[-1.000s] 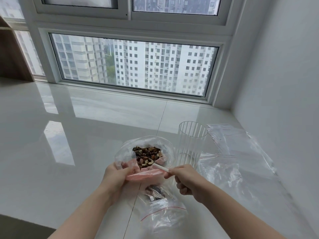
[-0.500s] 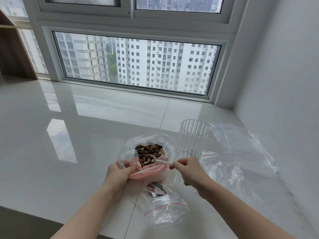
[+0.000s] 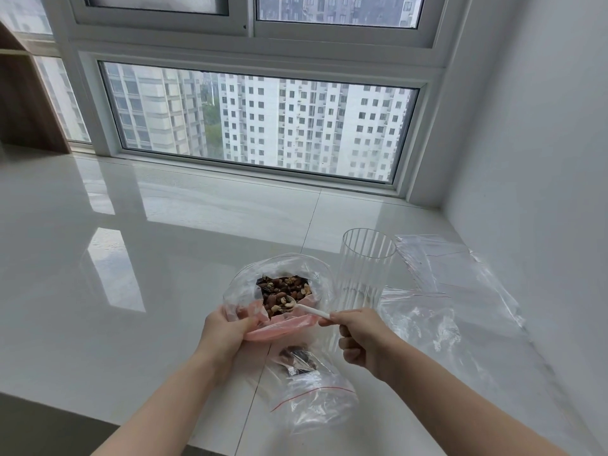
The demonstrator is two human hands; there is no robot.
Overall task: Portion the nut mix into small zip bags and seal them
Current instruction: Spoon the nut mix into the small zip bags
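Observation:
A big clear bag (image 3: 243, 284) with a pink folded rim stands open on the white counter, and brown nut mix (image 3: 283, 289) shows inside. My left hand (image 3: 227, 337) grips its near rim. My right hand (image 3: 362, 337) pinches the handle of a small white spoon (image 3: 309, 309) whose bowl lies in the nuts with a few on it. Just below the big bag lies a small zip bag (image 3: 309, 386) with a red line and a few nuts in it.
A clear ribbed plastic cup (image 3: 363, 274) stands right of the big bag. Several empty zip bags (image 3: 444, 291) lie spread at the right near the white wall (image 3: 543, 192). A window runs along the back. The counter's front edge (image 3: 65, 406) is at lower left.
The spoon has gone from the bag's near rim into the nut mix as my right hand moved up and forward. My left hand keeps its hold on the rim.

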